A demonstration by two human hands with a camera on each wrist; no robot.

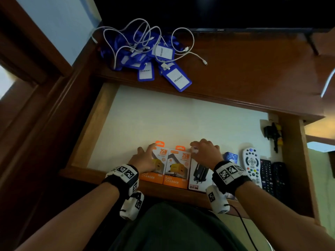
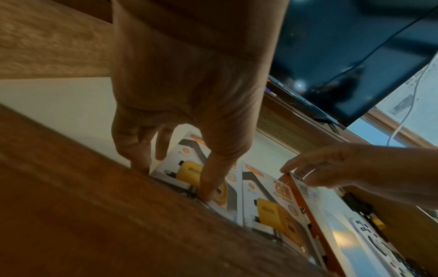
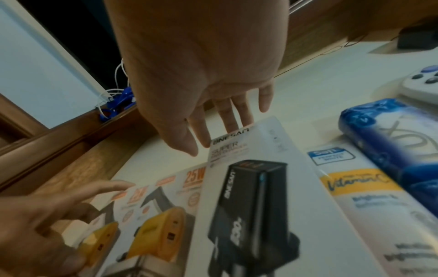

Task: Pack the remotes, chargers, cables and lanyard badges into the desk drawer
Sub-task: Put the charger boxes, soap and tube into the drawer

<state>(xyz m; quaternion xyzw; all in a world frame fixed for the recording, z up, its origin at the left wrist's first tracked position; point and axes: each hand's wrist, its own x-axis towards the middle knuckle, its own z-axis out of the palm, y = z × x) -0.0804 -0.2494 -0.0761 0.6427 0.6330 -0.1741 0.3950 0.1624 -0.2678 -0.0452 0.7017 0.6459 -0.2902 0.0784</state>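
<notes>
Dim warm light, dark corners, wide-angle edge warping, blurred wrist views

Drawer open under desk top; along its front edge, left to right: two charger boxes side by side, third charger box, remotes; loose plug at right wall; lanyard badges and cables piled on desk top behind drawer, left

- Both forearms reach forward, side by side, each wrist strapped with a tagged band.
- Left hand lies palm down, fingers spread and slightly bent, thumb tip pressing downward.
- Right hand lies palm down, fingers straight and loosely apart, fingertips touching below; no grip.
</notes>
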